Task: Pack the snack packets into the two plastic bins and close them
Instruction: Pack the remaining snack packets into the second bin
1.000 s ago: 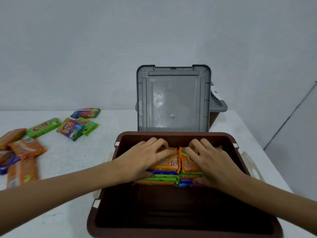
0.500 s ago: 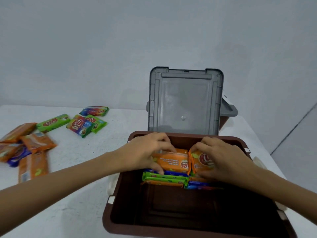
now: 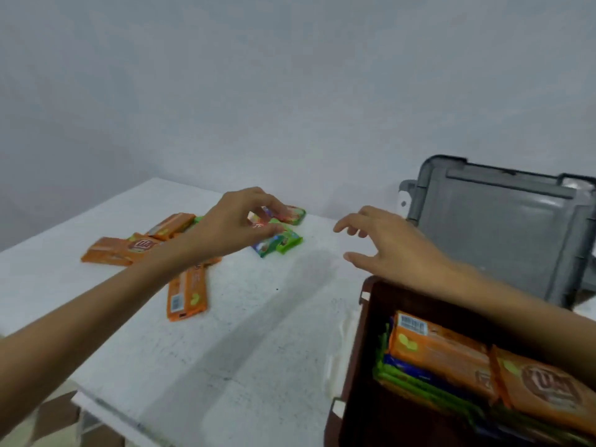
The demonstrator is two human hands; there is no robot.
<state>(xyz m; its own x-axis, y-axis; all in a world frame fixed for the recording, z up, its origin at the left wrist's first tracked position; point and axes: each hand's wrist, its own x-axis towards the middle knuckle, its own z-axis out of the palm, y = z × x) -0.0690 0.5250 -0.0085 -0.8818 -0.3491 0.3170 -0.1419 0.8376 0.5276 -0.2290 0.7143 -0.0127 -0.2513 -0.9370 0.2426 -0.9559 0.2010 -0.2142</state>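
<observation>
The brown plastic bin (image 3: 351, 350) stands open at the lower right, with orange packets (image 3: 442, 353) lying on top of green and blue ones inside. Its grey lid (image 3: 500, 233) stands upright behind it. Loose snack packets lie on the white table to the left. My left hand (image 3: 232, 224) reaches over them and its fingers and thumb curl round a multicoloured packet (image 3: 258, 221) that lies on a green packet (image 3: 290, 243). My right hand (image 3: 390, 250) hovers with spread fingers above the table by the bin's far left corner, holding nothing.
Several orange packets (image 3: 187, 295) lie on the table left of my left arm, more of them (image 3: 119, 250) further left. Another packet (image 3: 295, 214) lies near the back wall. The table's front edge (image 3: 106, 411) runs along the lower left.
Both hands have left the packets inside the bin and moved left. The view has swung left. My left hand now curls on a loose packet on the table.
</observation>
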